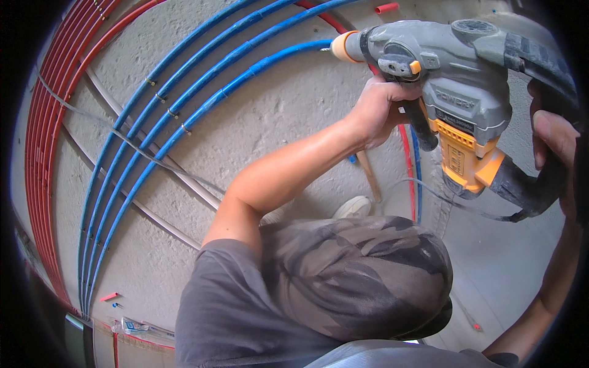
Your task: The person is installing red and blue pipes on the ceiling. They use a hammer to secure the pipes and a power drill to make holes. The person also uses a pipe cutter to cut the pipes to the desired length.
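Note:
A grey-and-orange rotary hammer [466, 98] lies across the upper right, its front end pointing left. My left hand [386, 107] is wrapped around its black side handle [423, 129], just behind the front. At the right edge my right hand [554, 136] grips the black rear handle; only its thumb and part of the palm show. A thin bit [325, 49] sticks out of the cream-coloured chuck collar [345, 47]. In the picture the tip ends close to a blue pipe [264, 63]; I cannot tell whether it touches anything.
Several blue pipes [126, 147] and red pipes [46, 129] curve over rough concrete [257, 116], crossed by a grey cable [162, 161] and pale pipes [184, 179]. A wooden handle [369, 176] lies near a white shoe [353, 207]. Camouflage cloth [362, 276], apparently over a bent knee, fills the lower middle.

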The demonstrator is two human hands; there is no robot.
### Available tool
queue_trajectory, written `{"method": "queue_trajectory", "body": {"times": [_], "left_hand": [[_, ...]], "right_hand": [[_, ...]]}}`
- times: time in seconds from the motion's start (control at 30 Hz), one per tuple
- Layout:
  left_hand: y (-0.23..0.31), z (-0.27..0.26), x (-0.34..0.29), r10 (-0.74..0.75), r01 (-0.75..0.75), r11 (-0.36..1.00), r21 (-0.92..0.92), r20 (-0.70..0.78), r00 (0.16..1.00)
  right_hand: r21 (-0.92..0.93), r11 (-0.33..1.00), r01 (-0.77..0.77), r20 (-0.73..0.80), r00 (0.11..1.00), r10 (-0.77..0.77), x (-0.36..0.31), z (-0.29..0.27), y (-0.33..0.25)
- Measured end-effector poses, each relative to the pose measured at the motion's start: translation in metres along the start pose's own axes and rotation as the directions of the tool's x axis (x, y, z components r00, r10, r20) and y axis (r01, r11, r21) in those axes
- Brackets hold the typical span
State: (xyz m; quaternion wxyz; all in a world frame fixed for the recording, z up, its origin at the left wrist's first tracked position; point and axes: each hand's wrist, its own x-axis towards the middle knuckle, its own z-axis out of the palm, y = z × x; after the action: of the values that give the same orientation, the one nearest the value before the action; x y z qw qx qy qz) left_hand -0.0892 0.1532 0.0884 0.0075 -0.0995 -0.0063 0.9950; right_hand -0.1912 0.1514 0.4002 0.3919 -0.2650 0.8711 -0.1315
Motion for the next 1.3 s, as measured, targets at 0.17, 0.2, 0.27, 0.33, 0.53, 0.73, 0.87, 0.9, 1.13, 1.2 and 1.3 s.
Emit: {"method": "queue_trajectory", "body": {"times": [0.17, 0.2, 0.27, 0.33, 0.53, 0.73, 0.87, 0.9, 1.13, 1.2, 1.3], "left_hand": [[-0.009, 0.002, 0.002, 0.008, -0.008, 1.0, -0.007, -0.034, 0.999], [-0.009, 0.001, 0.002, 0.008, -0.008, 1.0, -0.024, 0.005, 1.0], [-0.009, -0.001, 0.004, 0.0, 0.001, 1.0, 0.004, -0.045, 0.999], [-0.006, -0.004, 0.006, 0.001, -0.002, 1.0, -0.004, -0.068, 0.998], [-0.01, -0.004, 0.002, 0.018, 0.002, 0.995, 0.098, -0.197, 0.98], [-0.015, -0.01, 0.002, 0.041, 0.02, 0.987, 0.159, -0.371, 0.928], [-0.015, -0.01, 0.005, 0.06, 0.044, 0.957, 0.288, -0.343, 0.938], [-0.016, -0.008, 0.005, 0.054, 0.044, 0.964, 0.262, -0.359, 0.932], [-0.008, -0.008, 0.002, 0.027, 0.061, 0.976, 0.207, -0.398, 0.917], [-0.006, -0.012, 0.003, 0.021, 0.065, 0.972, 0.225, -0.36, 0.933], [-0.006, -0.017, 0.006, 0.019, 0.087, 0.961, 0.263, -0.374, 0.927]], "right_hand": [[-0.019, 0.999, -0.044, -0.039, 0.998, 0.043, -0.002, 0.006, 0.013], [-0.024, 0.998, -0.055, -0.046, 0.997, 0.054, -0.003, 0.006, 0.015], [-0.027, 0.996, -0.08, -0.068, 0.995, 0.078, -0.007, 0.006, 0.02], [-0.043, 0.994, -0.102, -0.095, 0.991, 0.098, -0.011, 0.007, 0.023], [-0.095, 0.973, -0.211, -0.197, 0.962, 0.189, -0.031, 0.023, 0.027], [-0.06, 0.965, -0.254, -0.208, 0.949, 0.237, -0.04, 0.034, 0.028], [0.0, 0.955, -0.298, -0.195, 0.936, 0.292, -0.034, 0.036, 0.023], [0.038, 0.96, -0.278, -0.223, 0.934, 0.279, -0.034, 0.038, 0.021], [0.13, 0.972, -0.193, -0.122, 0.97, 0.209, -0.022, 0.04, 0.02], [0.106, 0.971, -0.213, -0.062, 0.973, 0.221, -0.015, 0.035, 0.02], [0.048, 0.977, -0.21, -0.158, 0.964, 0.215, -0.012, 0.04, 0.019]]}}
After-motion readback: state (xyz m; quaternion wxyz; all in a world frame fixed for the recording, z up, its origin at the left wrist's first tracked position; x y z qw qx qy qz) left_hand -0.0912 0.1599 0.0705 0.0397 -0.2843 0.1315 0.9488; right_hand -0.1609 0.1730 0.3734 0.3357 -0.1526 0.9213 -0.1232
